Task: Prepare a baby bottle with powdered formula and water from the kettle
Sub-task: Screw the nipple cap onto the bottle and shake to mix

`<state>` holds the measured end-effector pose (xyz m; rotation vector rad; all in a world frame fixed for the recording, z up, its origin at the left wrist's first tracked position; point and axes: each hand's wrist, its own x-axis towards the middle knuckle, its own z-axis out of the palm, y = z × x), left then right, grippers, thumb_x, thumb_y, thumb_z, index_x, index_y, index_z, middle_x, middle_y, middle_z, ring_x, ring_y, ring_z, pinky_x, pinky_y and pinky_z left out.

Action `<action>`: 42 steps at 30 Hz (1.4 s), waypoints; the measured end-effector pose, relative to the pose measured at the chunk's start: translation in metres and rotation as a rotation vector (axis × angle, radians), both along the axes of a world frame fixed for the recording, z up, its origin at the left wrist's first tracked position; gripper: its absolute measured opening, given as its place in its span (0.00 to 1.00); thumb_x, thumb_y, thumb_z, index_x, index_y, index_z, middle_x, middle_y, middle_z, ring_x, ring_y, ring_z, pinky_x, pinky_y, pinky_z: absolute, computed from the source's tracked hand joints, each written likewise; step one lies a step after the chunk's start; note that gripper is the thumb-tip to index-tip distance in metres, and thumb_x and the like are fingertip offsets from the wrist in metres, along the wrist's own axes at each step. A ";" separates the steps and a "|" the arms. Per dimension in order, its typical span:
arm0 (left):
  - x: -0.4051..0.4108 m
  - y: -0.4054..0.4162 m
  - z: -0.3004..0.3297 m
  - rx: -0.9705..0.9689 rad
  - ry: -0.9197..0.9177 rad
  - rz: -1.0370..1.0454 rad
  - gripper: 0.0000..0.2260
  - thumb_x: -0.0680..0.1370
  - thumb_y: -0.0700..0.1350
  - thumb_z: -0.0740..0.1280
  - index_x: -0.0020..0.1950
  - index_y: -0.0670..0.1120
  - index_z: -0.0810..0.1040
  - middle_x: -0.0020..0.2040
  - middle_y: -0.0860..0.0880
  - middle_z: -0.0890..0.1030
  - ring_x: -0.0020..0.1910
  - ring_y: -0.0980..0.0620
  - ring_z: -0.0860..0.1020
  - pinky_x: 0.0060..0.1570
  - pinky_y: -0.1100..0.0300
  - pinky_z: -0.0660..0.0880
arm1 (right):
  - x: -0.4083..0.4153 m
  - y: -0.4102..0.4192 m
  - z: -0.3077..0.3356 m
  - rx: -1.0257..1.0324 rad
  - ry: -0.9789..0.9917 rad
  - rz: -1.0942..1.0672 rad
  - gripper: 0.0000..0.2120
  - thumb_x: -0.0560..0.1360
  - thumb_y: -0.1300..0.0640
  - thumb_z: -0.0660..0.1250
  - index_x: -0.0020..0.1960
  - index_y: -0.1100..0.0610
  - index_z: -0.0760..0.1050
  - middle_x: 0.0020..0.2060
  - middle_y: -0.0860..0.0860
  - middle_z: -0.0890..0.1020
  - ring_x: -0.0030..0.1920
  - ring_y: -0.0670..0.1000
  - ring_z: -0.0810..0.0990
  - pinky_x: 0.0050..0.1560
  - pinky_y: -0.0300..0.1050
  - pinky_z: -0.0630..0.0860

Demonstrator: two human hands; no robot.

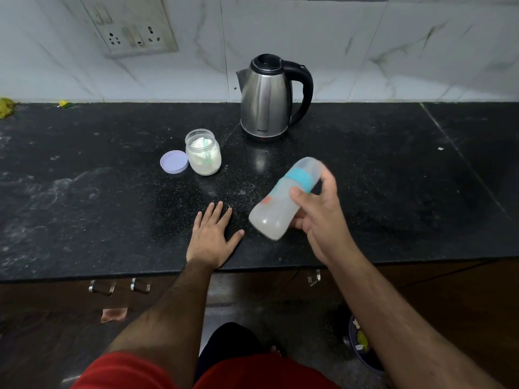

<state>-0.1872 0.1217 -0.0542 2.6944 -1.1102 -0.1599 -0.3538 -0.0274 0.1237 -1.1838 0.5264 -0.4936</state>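
Two bare hands work over a black stone counter [84, 192] that runs along a white marbled wall [393, 51] with a socket panel [132, 29]. At the back of the counter stands a steel kettle [265, 105] with a black lid and a black handle turned to the right. The right hand [317, 214] holds a baby bottle [283, 200] above the counter, thumb and fingers wrapped around its body. The bottle is tilted, with its base toward the person and its blue ring and clear cap pointing away; it is blurred, and the cloudy white inside is probably liquid. The left hand [213, 234] lies flat on the counter near the front edge, fingers straight and spread, holding nothing. In front of the kettle, to the left, an open jar [203, 154] holds white powder and a scoop. Just beside the jar lies its lilac lid [174, 162].
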 end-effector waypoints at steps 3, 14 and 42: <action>0.000 0.001 0.000 0.001 0.001 0.000 0.36 0.76 0.69 0.46 0.80 0.52 0.58 0.81 0.50 0.54 0.81 0.51 0.47 0.79 0.48 0.45 | -0.002 0.001 0.003 -0.016 0.001 0.061 0.37 0.72 0.59 0.69 0.77 0.48 0.57 0.47 0.45 0.85 0.50 0.50 0.85 0.49 0.56 0.83; 0.000 0.000 0.001 -0.010 -0.010 0.006 0.34 0.78 0.68 0.49 0.79 0.52 0.60 0.81 0.50 0.55 0.81 0.51 0.47 0.79 0.49 0.44 | -0.004 -0.003 0.004 -0.043 0.005 0.025 0.32 0.76 0.61 0.67 0.76 0.49 0.58 0.44 0.42 0.86 0.48 0.50 0.85 0.51 0.61 0.82; 0.001 0.000 -0.002 -0.014 -0.021 0.003 0.33 0.78 0.68 0.51 0.79 0.51 0.60 0.81 0.49 0.55 0.81 0.50 0.48 0.79 0.49 0.44 | -0.002 -0.007 0.000 -0.017 0.007 -0.043 0.32 0.78 0.60 0.68 0.76 0.48 0.57 0.51 0.50 0.83 0.52 0.54 0.84 0.48 0.60 0.83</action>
